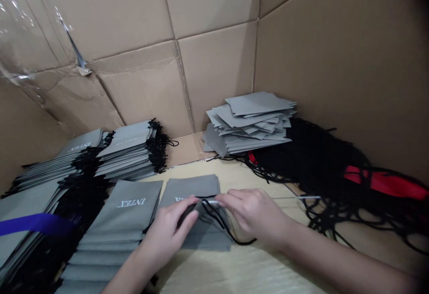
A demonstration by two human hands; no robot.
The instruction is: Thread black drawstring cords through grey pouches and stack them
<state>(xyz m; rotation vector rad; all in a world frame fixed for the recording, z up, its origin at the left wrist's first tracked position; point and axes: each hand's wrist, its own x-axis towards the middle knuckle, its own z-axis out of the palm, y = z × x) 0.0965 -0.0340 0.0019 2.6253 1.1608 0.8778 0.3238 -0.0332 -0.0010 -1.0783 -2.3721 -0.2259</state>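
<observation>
My left hand [172, 224] is closed, thumb and fingers pinching the edge of a small grey fabric pouch. My right hand [253, 209] pinches a thin metal rod [298, 197], which sticks out to the right past the knuckles. Between my fingertips a short grey stretch of the pouch's edge shows, with a black cord [231, 235] looping down from it. How the cord joins the rod is hidden by my fingers. Just below my hands lies a flat stack of grey pouches [204, 236].
Left of my hands are stacks of grey pouches [124, 213] printed INTEX, several with black cords, and a purple strap [36, 223]. At the back stands a pile of grey pouches [258, 104]. A heap of black cords [318, 151] with red bands lies right. Cardboard walls [217, 57] surround the table.
</observation>
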